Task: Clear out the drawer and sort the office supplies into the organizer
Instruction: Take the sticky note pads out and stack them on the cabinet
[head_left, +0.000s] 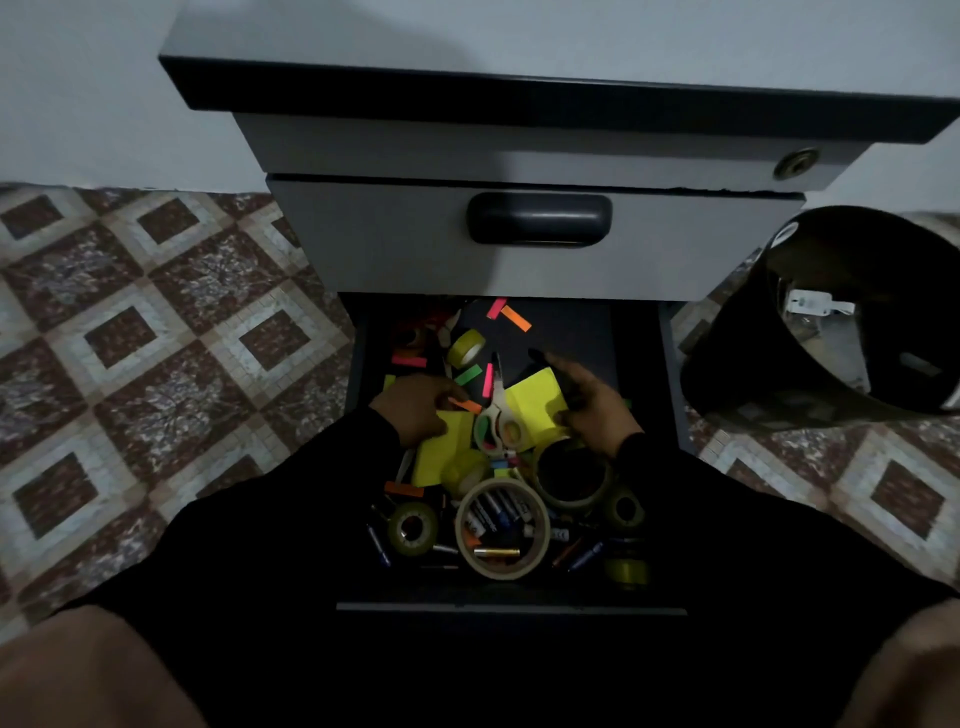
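Open dark drawer (639, 364), frame centre: tape rolls, batteries, yellow sticky notes (535, 402); left hand (415, 405) pinching orange tab (466, 405), right hand (592, 400) gripping dark object, identity unclear.

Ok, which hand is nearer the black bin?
Right. The right hand is in the drawer on the side toward the bin; the left hand is farther, beyond the scissors.

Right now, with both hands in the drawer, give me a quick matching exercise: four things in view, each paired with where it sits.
Things:
1. scissors
2. batteries
3. bin
4. handle

Places:
A. on the floor, right of the cabinet
B. between the left hand and right hand
C. on the shut drawer above the open one
D. inside the big tape ring

Pairs: 1-B, 2-D, 3-A, 4-C
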